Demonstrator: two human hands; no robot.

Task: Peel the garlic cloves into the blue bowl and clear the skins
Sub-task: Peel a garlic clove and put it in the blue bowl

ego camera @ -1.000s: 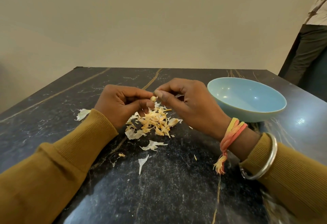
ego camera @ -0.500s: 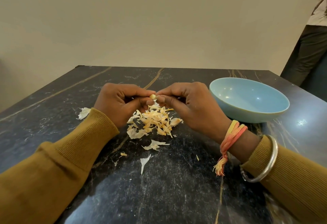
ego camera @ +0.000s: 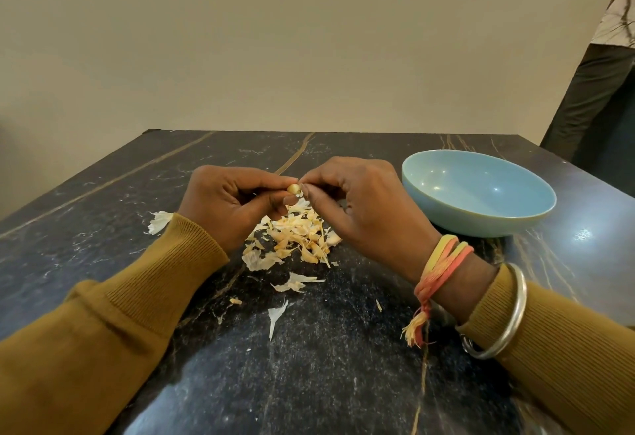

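A small pale garlic clove (ego camera: 293,189) is pinched between the fingertips of my left hand (ego camera: 230,204) and my right hand (ego camera: 360,207), a little above the table. Directly beneath the hands lies a heap of garlic skins (ego camera: 299,238), cream and orange. The blue bowl (ego camera: 477,194) stands to the right of my right hand, and the part of its inside that I can see holds nothing. Most of the clove is hidden by my fingers.
Loose skin flakes lie on the dark marble table (ego camera: 309,366): one by my left sleeve (ego camera: 159,221), others nearer me (ego camera: 295,281) (ego camera: 276,317). A person's legs (ego camera: 591,101) stand beyond the table's far right corner. A plain wall rises behind the table.
Both hands have stayed together over the skin heap, with only small finger shifts on the clove. The bowl and skins have not moved.
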